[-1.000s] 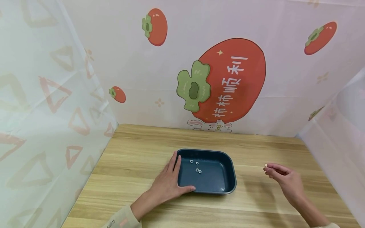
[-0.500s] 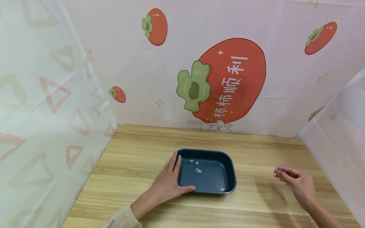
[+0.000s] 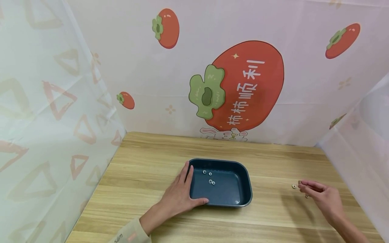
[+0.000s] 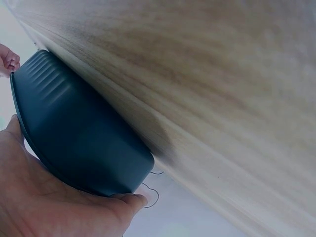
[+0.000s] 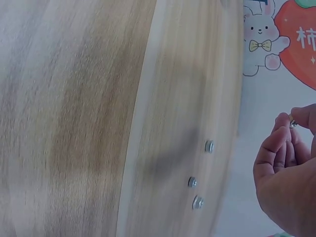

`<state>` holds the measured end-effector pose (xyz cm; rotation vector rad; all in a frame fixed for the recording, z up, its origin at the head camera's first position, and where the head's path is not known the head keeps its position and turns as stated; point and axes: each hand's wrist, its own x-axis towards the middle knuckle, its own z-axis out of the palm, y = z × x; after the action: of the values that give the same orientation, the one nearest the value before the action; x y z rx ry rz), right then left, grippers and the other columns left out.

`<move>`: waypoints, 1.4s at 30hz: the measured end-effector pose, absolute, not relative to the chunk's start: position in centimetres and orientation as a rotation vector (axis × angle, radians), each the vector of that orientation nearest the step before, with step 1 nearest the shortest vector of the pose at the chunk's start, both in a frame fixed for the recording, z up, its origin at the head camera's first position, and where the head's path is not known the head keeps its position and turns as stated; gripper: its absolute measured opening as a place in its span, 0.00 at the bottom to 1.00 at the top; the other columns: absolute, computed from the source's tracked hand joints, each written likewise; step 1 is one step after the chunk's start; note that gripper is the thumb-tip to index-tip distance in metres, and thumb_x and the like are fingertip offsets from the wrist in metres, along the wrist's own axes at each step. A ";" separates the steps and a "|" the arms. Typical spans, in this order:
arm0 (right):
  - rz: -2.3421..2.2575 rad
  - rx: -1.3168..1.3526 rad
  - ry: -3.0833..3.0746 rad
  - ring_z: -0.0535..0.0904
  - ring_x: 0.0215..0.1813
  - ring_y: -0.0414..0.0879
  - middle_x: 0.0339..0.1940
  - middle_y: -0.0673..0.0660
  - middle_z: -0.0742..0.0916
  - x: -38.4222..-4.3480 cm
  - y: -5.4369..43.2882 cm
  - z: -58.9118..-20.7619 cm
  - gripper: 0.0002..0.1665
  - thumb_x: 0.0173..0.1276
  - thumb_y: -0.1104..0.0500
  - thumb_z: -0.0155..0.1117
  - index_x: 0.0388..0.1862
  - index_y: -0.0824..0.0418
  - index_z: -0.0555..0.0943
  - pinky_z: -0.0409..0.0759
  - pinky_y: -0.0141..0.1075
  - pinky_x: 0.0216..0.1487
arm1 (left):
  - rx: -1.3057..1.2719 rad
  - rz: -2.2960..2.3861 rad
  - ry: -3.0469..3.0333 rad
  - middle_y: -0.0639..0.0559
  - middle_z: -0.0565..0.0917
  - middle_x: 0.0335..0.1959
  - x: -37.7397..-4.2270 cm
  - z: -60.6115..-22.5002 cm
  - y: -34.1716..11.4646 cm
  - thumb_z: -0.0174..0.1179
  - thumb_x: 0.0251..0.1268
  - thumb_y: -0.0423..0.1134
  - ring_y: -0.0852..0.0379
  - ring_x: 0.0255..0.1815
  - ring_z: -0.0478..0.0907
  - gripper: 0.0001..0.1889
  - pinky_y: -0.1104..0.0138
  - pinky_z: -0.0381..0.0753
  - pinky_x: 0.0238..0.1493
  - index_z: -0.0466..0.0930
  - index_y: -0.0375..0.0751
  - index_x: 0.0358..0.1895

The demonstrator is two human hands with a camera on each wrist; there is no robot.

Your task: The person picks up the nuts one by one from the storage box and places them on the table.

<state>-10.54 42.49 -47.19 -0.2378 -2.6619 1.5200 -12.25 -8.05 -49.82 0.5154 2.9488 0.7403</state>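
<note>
head view, wall lettering (image 3: pixel 245 90) 柿柿顺利, left grip (image 3: pixel 180 196) spread on tray (image 3: pixel 226 190), right grip (image 3: pixel 324 198) pinching metal piece (image 5: pixel 293 123)

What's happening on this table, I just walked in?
A person is handling small metal nuts with bare hands. The left hand holds a dark blue tray at its left end, thumb on the near rim. Four nuts lie inside it. Off to the tray's right, the right hand pinches a nut between thumb and fingertip above the wooden table, where three loose nuts lie, seen in the right wrist view.
</note>
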 end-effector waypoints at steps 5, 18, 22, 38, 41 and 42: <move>1.429 -0.193 -2.677 0.90 0.35 0.34 0.33 0.37 0.93 -10.5 42.4 -47.1 0.14 0.74 0.61 0.72 0.49 0.73 0.89 0.84 0.27 0.35 | 0.518 0.739 2.946 0.42 0.41 0.89 -12.3 -49.8 -8.1 0.61 0.55 0.83 0.36 0.84 0.56 0.68 0.43 0.72 0.74 0.46 0.39 0.87; 1.018 -0.148 -2.795 0.85 0.28 0.29 0.27 0.44 0.92 -10.7 43.6 -47.6 0.17 0.70 0.60 0.76 0.47 0.75 0.89 0.78 0.25 0.27 | 0.513 0.760 2.935 0.44 0.40 0.90 -12.3 -49.8 -8.1 0.63 0.55 0.82 0.35 0.85 0.56 0.68 0.41 0.72 0.73 0.46 0.40 0.87; 0.865 -0.050 -2.795 0.83 0.26 0.27 0.26 0.47 0.92 -10.8 43.9 -48.1 0.12 0.66 0.63 0.77 0.42 0.72 0.91 0.75 0.24 0.26 | 0.511 0.772 2.927 0.44 0.39 0.90 -12.2 -49.9 -8.1 0.64 0.56 0.80 0.35 0.84 0.56 0.68 0.40 0.72 0.73 0.46 0.40 0.88; 0.535 0.217 -2.879 0.78 0.25 0.26 0.24 0.49 0.91 -11.6 43.4 -49.1 0.05 0.55 0.66 0.82 0.29 0.60 0.91 0.78 0.29 0.26 | 0.496 0.756 2.924 0.45 0.39 0.90 -12.1 -49.8 -8.1 0.63 0.55 0.81 0.35 0.85 0.55 0.68 0.41 0.70 0.75 0.45 0.41 0.88; 0.505 0.217 -2.905 0.78 0.25 0.27 0.24 0.48 0.90 -11.6 43.3 -49.2 0.05 0.56 0.65 0.82 0.29 0.59 0.91 0.79 0.31 0.26 | 0.506 0.764 2.927 0.44 0.40 0.89 -12.1 -49.8 -8.1 0.64 0.56 0.80 0.35 0.84 0.56 0.68 0.40 0.70 0.74 0.46 0.40 0.87; 0.502 0.221 -2.910 0.79 0.25 0.28 0.24 0.48 0.90 -11.7 43.2 -49.2 0.05 0.56 0.65 0.82 0.29 0.59 0.91 0.79 0.32 0.27 | 0.507 0.763 2.927 0.43 0.40 0.89 -12.1 -49.8 -8.1 0.64 0.56 0.80 0.35 0.84 0.56 0.67 0.40 0.71 0.74 0.46 0.40 0.87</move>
<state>-11.66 43.25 -49.15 0.2208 -2.9105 0.5019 -12.13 -8.13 -49.83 0.5065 2.9272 0.7628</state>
